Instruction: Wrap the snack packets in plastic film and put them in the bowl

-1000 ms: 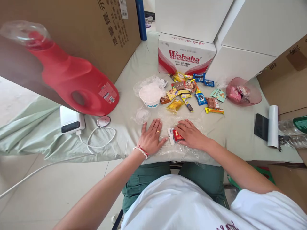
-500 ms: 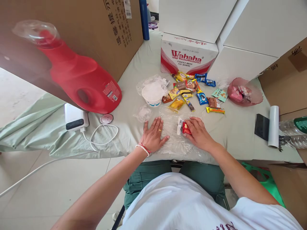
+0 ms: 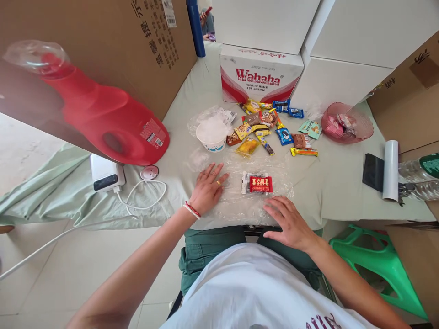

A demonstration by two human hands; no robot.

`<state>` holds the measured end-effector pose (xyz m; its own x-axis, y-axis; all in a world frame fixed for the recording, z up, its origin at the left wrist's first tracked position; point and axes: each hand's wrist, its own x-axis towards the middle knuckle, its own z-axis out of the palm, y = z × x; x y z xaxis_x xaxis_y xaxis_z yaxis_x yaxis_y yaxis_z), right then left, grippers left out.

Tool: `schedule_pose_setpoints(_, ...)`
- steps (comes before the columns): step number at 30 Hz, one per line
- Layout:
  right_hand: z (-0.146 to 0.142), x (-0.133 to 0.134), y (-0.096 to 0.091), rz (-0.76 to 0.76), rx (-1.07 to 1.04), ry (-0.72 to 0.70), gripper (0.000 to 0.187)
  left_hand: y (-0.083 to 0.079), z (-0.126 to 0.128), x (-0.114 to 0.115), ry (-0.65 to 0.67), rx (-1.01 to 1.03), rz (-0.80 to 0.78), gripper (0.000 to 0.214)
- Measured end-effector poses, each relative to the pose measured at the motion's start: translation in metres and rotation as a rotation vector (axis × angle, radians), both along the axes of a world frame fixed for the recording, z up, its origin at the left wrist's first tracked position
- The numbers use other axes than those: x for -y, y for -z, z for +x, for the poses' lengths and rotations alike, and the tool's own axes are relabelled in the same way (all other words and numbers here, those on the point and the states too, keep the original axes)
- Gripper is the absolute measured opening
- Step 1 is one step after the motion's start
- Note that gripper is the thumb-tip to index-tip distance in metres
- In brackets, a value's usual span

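A sheet of clear plastic film (image 3: pixel 236 205) lies spread near the table's front edge. On it rests a small red packet (image 3: pixel 261 184) with gold characters, overlapping a silver-white packet (image 3: pixel 244 183). My left hand (image 3: pixel 206 188) lies with fingers outstretched at the film's left side, holding nothing. Just below and right of the red packet is my right hand (image 3: pixel 288 221), fingers apart and nothing in it. Behind the film, several wrapped snacks, among them a yellow packet (image 3: pixel 248 146), are scattered beside a white paper bowl (image 3: pixel 211 135) in clear plastic.
A large red jug (image 3: pixel 116 119) stands at left near a white power bank (image 3: pixel 107 172) with a cable. A white Wahaba-style box marked Wahaha (image 3: pixel 262 75) stands behind the snacks. At right are a pink glass bowl (image 3: pixel 347 123), a white roll (image 3: pixel 391 171) and a green stool (image 3: pixel 380 265).
My right hand has let go of the red packet and drawn back toward the table edge. The packet now lies uncovered on the film. My left hand stays on the left side.
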<state>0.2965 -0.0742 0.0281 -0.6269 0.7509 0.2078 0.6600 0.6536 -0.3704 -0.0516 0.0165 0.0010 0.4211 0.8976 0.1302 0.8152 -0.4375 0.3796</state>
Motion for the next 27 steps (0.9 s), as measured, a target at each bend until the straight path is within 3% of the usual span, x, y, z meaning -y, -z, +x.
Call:
schedule_pose_setpoints(2, 0.001, 0.013, 0.010, 0.032, 0.000, 0.040, 0.038, -0.003, -0.008, -0.001, 0.085, -0.001, 0.036, 0.052)
schedule_pose_setpoints(3, 0.001, 0.015, 0.013, 0.036, -0.027, 0.059, 0.033, -0.005, -0.012, 0.000, 0.149, 0.000, 0.030, 0.055)
schedule_pose_setpoints(7, 0.003, -0.007, 0.005, -0.050, -0.181, 0.102, 0.028, -0.011, -0.022, 0.008, 0.390, 0.077, -0.122, 0.067)
schedule_pose_setpoints(11, 0.007, -0.047, -0.020, -0.206, -0.237, 0.136, 0.025, -0.010, -0.024, 0.023, 0.431, 0.112, -0.199, 0.084)
schedule_pose_setpoints(13, 0.008, -0.064, -0.029, -0.291, -0.227, 0.166, 0.025, -0.007, -0.020, 0.025, 0.382, 0.142, -0.175, 0.074)
schedule_pose_setpoints(16, 0.010, -0.085, -0.034, -0.396, -0.244, 0.228, 0.027, -0.004, -0.010, 0.017, 0.225, 0.282, -0.135, 0.029)
schedule_pose_setpoints(18, 0.012, -0.098, -0.032, -0.466, -0.261, 0.269, 0.029, -0.003, -0.001, 0.003, 0.056, 0.359, -0.113, 0.028)
schedule_pose_setpoints(21, 0.017, -0.118, -0.029, -0.568, -0.161, 0.361, 0.031, -0.003, 0.014, -0.022, -0.230, 0.274, -0.097, 0.027)
schedule_pose_setpoints(24, 0.019, -0.139, -0.031, -0.468, 0.122, 0.478, 0.027, 0.000, 0.026, -0.039, -0.430, 0.132, -0.053, 0.017)
schedule_pose_setpoints(27, 0.007, -0.162, -0.035, -0.258, 0.239, 0.462, 0.033, 0.003, 0.034, -0.042, -0.486, 0.154, 0.012, 0.032)
